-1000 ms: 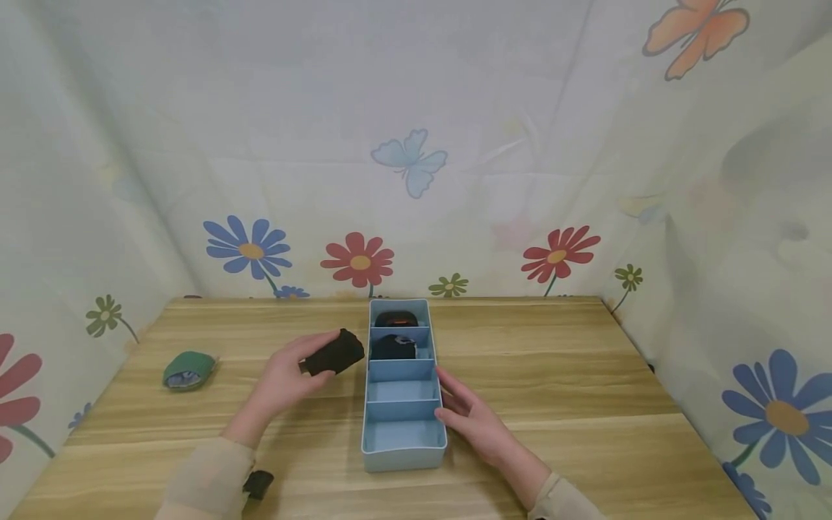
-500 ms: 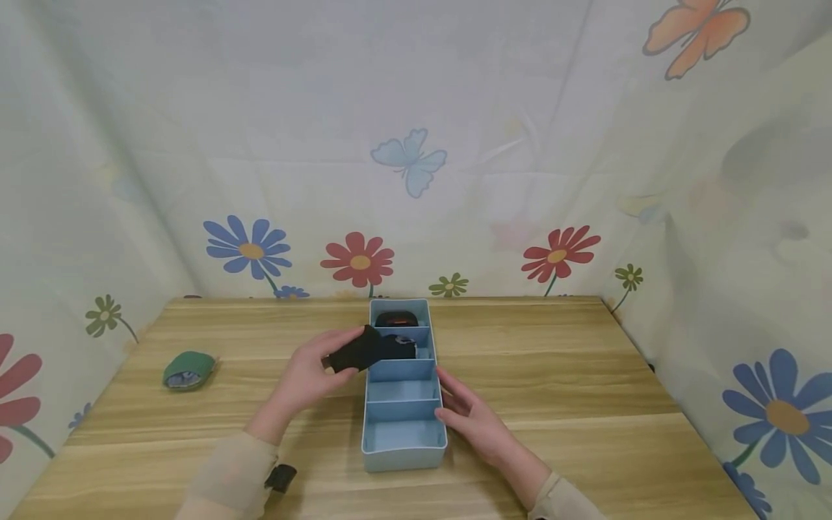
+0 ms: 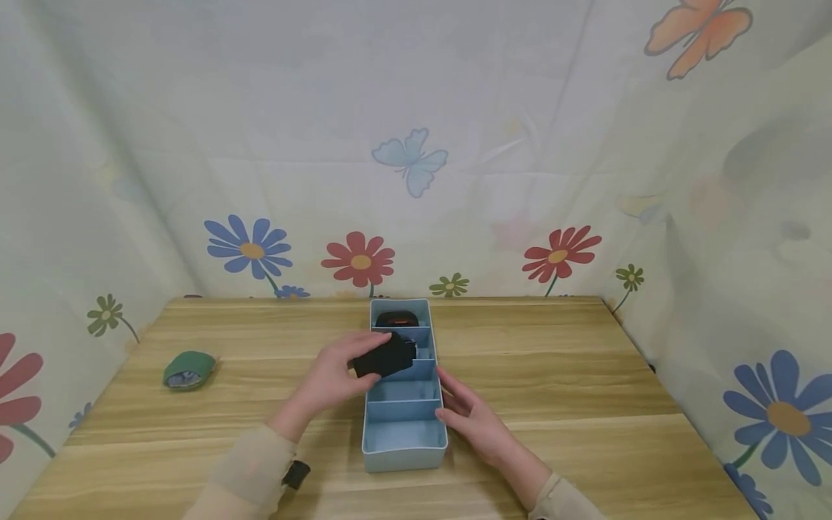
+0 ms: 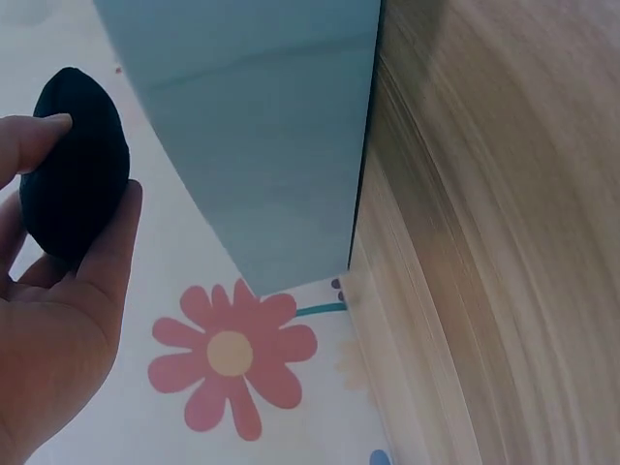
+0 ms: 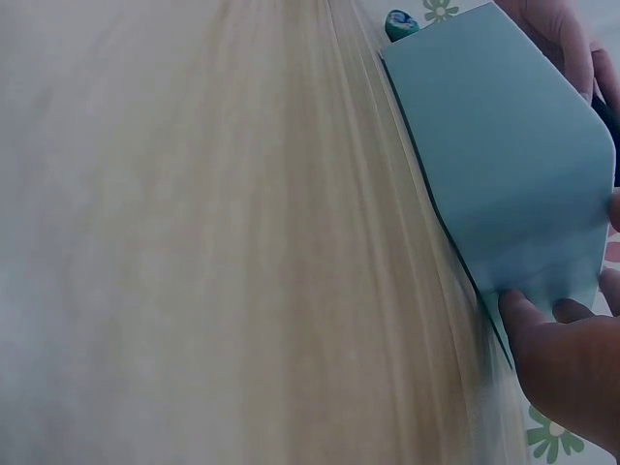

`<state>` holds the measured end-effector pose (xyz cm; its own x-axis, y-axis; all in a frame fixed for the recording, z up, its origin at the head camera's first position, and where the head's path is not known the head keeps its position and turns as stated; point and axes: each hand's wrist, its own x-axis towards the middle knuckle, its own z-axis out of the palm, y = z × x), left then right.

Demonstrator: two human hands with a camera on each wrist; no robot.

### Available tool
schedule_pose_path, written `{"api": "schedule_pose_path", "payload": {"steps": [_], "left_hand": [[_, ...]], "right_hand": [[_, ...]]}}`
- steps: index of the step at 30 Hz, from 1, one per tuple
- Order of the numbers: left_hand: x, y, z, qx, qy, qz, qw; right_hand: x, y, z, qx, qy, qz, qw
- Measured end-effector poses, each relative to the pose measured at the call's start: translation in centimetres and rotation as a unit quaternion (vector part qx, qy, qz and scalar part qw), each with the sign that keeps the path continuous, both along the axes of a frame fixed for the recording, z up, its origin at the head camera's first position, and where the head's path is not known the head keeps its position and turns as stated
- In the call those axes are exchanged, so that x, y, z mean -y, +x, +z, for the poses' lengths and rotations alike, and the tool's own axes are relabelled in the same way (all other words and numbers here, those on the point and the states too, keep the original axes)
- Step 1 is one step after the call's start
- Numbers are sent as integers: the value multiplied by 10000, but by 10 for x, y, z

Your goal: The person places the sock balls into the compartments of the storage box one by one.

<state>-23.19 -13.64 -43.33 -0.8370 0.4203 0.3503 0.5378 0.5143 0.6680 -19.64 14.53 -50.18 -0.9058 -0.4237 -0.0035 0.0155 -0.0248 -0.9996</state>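
Left hand (image 3: 334,375) curled round a black rolled bundle (image 3: 385,358), thumb on the far side and fingers (image 4: 29,136) beneath, seen again from the left wrist with the dark roll pinched between fingertip and palm. Bundle held over the left rim of the blue divided tray (image 3: 403,448), level with the second and third compartments from the far end; touching the tray or just above it, cannot tell. Right hand (image 3: 473,419) open, fingers straight and laid against the tray's right outer wall near the two nearest compartments; fingertips (image 5: 523,310) pressed to the blue side in the right wrist view.

Tray set lengthwise in the middle of the wooden bench (image 3: 585,375), narrow end toward the person. Farthest compartment filled with a dark roll with an orange edge (image 3: 396,318); next compartment occupied by another dark roll (image 3: 406,342), mostly hidden behind the held bundle. Two nearest compartments showing bare blue floor.

Far off to the left on the bench, a green rolled bundle (image 3: 188,370), well apart from both hands. Flower-and-butterfly printed cloth (image 3: 416,159) hung behind and at both sides.
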Motion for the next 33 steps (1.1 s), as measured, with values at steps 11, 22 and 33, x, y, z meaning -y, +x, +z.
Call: {"api": "schedule_pose_path", "payload": {"steps": [11, 22, 33], "left_hand": [[-18, -1, -3, -168, -578, -545, 9967], [-25, -3, -2, -205, -904, -727, 9930], [-28, -4, -6, -331, -1389, -863, 9860]], "right_hand": [[0, 1, 1, 64, -69, -8, 10000], [0, 0, -1, 84, -138, 16, 9999], [0, 0, -1, 62, -190, 69, 9998]]}}
